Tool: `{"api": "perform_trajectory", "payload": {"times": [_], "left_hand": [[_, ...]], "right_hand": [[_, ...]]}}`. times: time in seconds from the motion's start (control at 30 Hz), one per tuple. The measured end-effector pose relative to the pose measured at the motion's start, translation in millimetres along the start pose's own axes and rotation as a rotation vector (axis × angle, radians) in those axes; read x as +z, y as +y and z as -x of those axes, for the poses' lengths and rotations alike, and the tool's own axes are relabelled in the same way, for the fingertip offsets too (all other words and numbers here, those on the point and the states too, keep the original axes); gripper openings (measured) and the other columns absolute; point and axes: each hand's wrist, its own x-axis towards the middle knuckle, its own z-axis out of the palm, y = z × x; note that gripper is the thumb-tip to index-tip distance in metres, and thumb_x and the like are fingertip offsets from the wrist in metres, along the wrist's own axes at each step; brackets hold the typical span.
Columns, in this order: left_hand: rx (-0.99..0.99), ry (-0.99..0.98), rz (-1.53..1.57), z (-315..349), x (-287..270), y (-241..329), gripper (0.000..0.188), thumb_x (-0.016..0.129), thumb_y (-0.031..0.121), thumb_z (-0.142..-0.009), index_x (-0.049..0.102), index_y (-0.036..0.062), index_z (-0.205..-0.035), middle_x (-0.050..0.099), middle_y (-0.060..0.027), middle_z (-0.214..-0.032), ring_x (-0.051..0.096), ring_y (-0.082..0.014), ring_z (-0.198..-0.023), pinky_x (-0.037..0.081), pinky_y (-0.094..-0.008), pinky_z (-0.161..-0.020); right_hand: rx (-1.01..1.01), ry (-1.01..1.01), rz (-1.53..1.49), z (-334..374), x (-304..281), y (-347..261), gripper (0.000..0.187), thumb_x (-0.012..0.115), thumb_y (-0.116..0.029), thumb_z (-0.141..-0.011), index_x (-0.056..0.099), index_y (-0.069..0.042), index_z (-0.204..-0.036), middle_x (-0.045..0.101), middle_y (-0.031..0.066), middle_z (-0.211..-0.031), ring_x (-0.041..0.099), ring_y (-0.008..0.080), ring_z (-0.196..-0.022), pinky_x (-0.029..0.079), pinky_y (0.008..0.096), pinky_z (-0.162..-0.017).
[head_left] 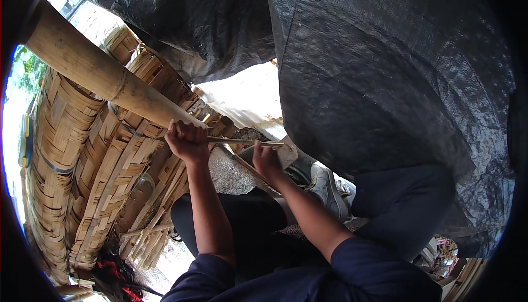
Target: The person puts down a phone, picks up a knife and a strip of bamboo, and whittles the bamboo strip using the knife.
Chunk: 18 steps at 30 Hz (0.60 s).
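Near the middle, my left hand (188, 141) is closed around a thin bamboo strip (231, 141), close to the lower end of a thick bamboo pole (132, 94). The strip runs to the right, almost level. Lower and further right, my right hand (268, 162) is closed, its thumb against the strip; its other fingers are partly hidden. Just beyond that fist shows a flat greyish piece (287, 153), whose kind I cannot make out. Another slender stick (245, 164) slants beneath my right hand. My forearms reach up between my bent knees.
Woven bamboo baskets or rolls (66, 120) stand along the left, with loose bamboo slats (151, 247) below them. A black tarpaulin (374, 82) hangs at the right and top. A grey shoe (328, 189) is beside my right forearm. Red and black cloth (118, 280) lies lower left.
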Motion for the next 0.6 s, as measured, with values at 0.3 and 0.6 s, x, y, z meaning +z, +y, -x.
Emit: {"api": "perform_trajectory", "payload": {"times": [0.3, 0.6], "left_hand": [[-0.002, -0.013, -0.020, 1.6, 5.9, -3.9, 0.043, 0.038, 0.038, -0.095, 0.027, 0.0165, -0.059, 0.015, 0.0049, -0.046, 0.008, -0.0092, -0.040, 0.012, -0.0293, -0.038], [-0.011, 0.042, 0.017, 11.0, 12.8, -6.6, 0.043, 0.036, 0.040, -0.096, 0.027, 0.0165, -0.060, 0.017, 0.0052, -0.048, 0.010, -0.0081, -0.041, 0.014, -0.0275, -0.038]], "right_hand": [[0.267, -0.069, 0.113, -38.1, -2.2, 57.1, 0.064, 0.031, -0.048, -0.095, 0.059, 0.008, -0.109, 0.058, 0.0316, -0.113, 0.055, 0.0412, -0.112, 0.041, 0.0454, -0.098], [0.110, -0.154, -0.091, 38.8, -37.3, -50.2, 0.075, 0.030, -0.054, -0.094, 0.054, 0.015, -0.112, 0.056, 0.0355, -0.112, 0.052, 0.0437, -0.113, 0.039, 0.0452, -0.099]]}}
